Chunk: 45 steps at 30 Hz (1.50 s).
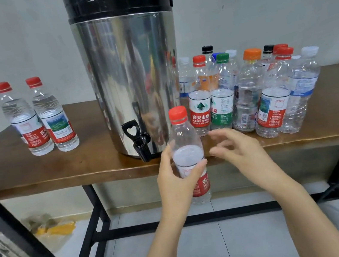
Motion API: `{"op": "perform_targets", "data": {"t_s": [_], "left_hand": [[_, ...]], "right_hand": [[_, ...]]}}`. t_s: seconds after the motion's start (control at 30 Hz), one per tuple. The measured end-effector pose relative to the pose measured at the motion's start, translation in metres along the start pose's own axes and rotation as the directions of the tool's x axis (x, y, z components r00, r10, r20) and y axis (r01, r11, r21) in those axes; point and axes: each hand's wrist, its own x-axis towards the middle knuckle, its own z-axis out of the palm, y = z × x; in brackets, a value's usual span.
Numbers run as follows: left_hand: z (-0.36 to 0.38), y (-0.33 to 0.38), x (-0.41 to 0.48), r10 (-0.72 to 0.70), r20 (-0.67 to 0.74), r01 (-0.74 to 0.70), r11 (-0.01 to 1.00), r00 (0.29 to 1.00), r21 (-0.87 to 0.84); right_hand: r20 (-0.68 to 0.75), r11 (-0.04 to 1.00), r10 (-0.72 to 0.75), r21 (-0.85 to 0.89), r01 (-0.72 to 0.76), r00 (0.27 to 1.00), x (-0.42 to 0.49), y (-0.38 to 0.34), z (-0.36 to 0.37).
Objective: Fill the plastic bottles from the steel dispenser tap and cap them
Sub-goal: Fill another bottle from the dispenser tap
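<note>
- The surface (35, 170) is carrying everything, and the steel dispenser (132, 78) is standing at its front edge.
- A crowd of capped bottles (248, 91) is standing to the right of the dispenser, and they look empty. Two filled bottles (56, 123) are standing well apart on the left.
- The left hand (178, 183) is wrapping thumb and fingers round the label of the held bottle (185, 139), holding it upright in front of the surface's edge, just right of the tap (139, 140).
- The right hand (240, 149) is hovering just beside the bottle, fingers spread and gripping nothing.
- The red cap (177, 113) is sitting on the neck. The bottle is probably empty, though the label is making the level hard to read.
- If so, the free hand should be pinching the cap and twisting it off while the grip stays low and gentle, so the thin wall is not buckling. Then the mouth should be going squarely under the spout.
</note>
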Motion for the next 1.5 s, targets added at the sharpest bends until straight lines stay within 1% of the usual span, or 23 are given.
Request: {"op": "perform_targets", "data": {"t_s": [0.07, 0.1, 0.13, 0.2, 0.3, 0.37, 0.43, 0.5, 0.6, 0.67, 0.8, 0.9, 0.97, 1.0, 1.03, 1.1, 1.17, 1.23, 1.3, 1.5], "left_hand": [[-0.009, -0.004, -0.013, -0.033, -0.031, 0.035, 0.997, 0.999, 0.068], [-0.012, -0.007, -0.018, -0.039, -0.044, 0.044, 0.993, 0.998, 0.109], [-0.015, -0.009, -0.024, -0.04, -0.051, 0.047, 0.987, 0.998, 0.152], [-0.019, -0.013, -0.032, -0.005, -0.065, 0.021, 0.972, 0.998, 0.235], [-0.023, -0.015, -0.039, 0.054, -0.093, -0.019, 0.937, 0.994, 0.348], [-0.026, -0.017, -0.042, 0.067, -0.096, -0.024, 0.918, 0.993, 0.395], [-0.03, -0.017, -0.043, 0.066, -0.088, -0.025, 0.914, 0.994, 0.406], [-0.034, -0.018, -0.043, 0.058, -0.073, -0.023, 0.915, 0.996, 0.403], [-0.039, -0.022, -0.043, 0.031, -0.055, -0.007, 0.92, 0.998, 0.393], [-0.042, -0.026, -0.042, -0.012, -0.038, 0.025, 0.931, 0.999, 0.365], [-0.051, -0.034, -0.04, -0.179, 0.103, 0.15, 0.959, 0.979, 0.239], [-0.057, -0.035, -0.038, -0.286, 0.183, 0.253, 0.949, 0.941, 0.186], [-0.06, -0.037, -0.038, -0.335, 0.189, 0.306, 0.937, 0.923, 0.167], [-0.062, -0.039, -0.037, -0.356, 0.172, 0.331, 0.93, 0.918, 0.159], [-0.064, -0.041, -0.037, -0.378, 0.142, 0.356, 0.921, 0.915, 0.159], [-0.067, -0.047, -0.036, -0.417, 0.077, 0.4, 0.9, 0.906, 0.173], [-0.071, -0.05, -0.037, -0.435, 0.027, 0.422, 0.887, 0.9, 0.189], [-0.074, -0.053, -0.036, -0.435, -0.013, 0.429, 0.883, 0.9, 0.19], [-0.076, -0.054, -0.034, -0.424, -0.036, 0.423, 0.887, 0.905, 0.187], [-0.077, -0.055, -0.026, -0.384, -0.081, 0.392, 0.902, 0.92, 0.178]], "right_hand": [[-0.104, 1.0, 0.0, -0.029, -0.003, 0.995, 0.002, -0.013, -0.001], [-0.122, 0.998, -0.012, -0.068, 0.004, 0.992, 0.003, -0.021, 0.0], [-0.106, 0.992, -0.031, -0.126, 0.017, 0.994, 0.006, -0.029, 0.001], [-0.01, 0.956, -0.068, -0.287, 0.062, 0.998, 0.01, -0.045, 0.007], [0.106, 0.862, -0.029, -0.501, 0.079, 0.994, 0.015, -0.063, 0.019], [0.126, 0.804, 0.005, -0.59, 0.071, 0.992, 0.017, -0.067, 0.027], [0.146, 0.786, 0.002, -0.612, 0.088, 0.989, 0.019, -0.067, 0.031], [0.186, 0.805, -0.027, -0.579, 0.132, 0.982, 0.022, -0.065, 0.032], [0.274, 0.858, -0.073, -0.473, 0.201, 0.959, 0.025, -0.057, 0.029], [0.325, 0.888, -0.098, -0.399, 0.23, 0.941, 0.026, -0.053, 0.026], [0.43, 0.937, -0.122, -0.246, 0.246, 0.895, 0.03, -0.048, 0.018], [0.472, 0.983, -0.112, -0.077, 0.167, 0.874, 0.034, -0.048, 0.016], [0.449, 0.993, -0.094, -0.023, 0.117, 0.889, 0.037, -0.044, 0.016], [0.404, 0.994, -0.076, -0.044, 0.102, 0.912, 0.04, -0.04, 0.017], [0.342, 0.991, -0.05, -0.099, 0.089, 0.938, 0.044, -0.034, 0.019], [0.202, 0.964, 0.016, -0.262, 0.039, 0.979, 0.052, -0.016, 0.026], [0.104, 0.934, 0.103, -0.352, -0.06, 0.989, 0.06, 0.004, 0.035], [0.079, 0.923, 0.16, -0.364, -0.121, 0.984, 0.066, 0.021, 0.043], [0.077, 0.915, 0.182, -0.379, -0.14, 0.98, 0.071, 0.032, 0.048], [0.049, 0.907, 0.182, -0.395, -0.148, 0.982, 0.077, 0.047, 0.057]]}}
